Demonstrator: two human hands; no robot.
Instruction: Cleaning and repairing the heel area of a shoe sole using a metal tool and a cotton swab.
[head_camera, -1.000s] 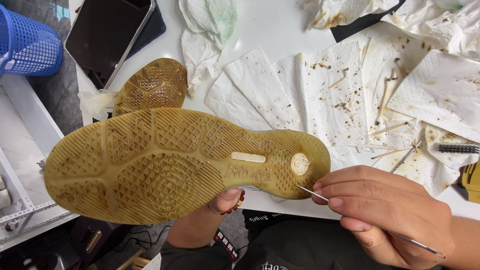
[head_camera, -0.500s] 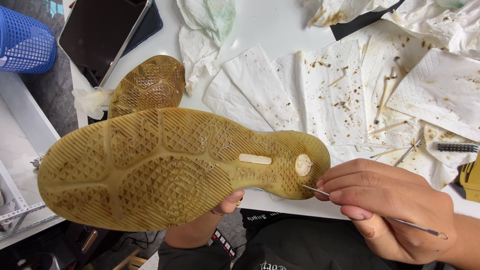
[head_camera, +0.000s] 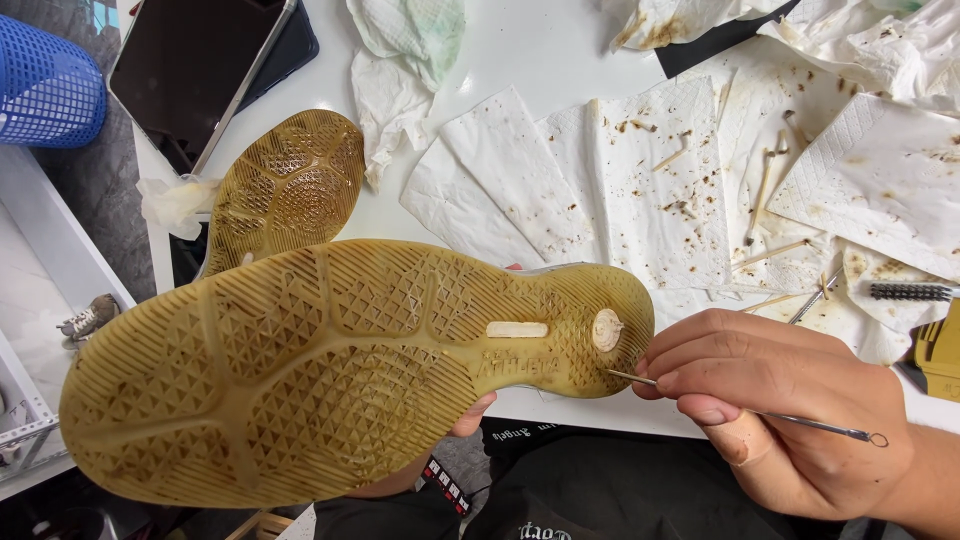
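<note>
Yellowed rubber fills the lower left of your view: the sole of a shoe, turned up toward you, its heel end pointing to 3 o'clock. Your left hand supports it from beneath, mostly hidden, with only a fingertip showing under the edge, so you cannot tell how tightly it grips. Your right hand sits at 4 o'clock, its fingers pinched on a thin metal pick whose tip touches the heel edge of the sole. A second shoe lies sole-up on the white counter at 10 o'clock. Dirt-speckled paper towels spread toward 1 o'clock, with a small wire brush at 3 o'clock and a blue basket at the far left.
</note>
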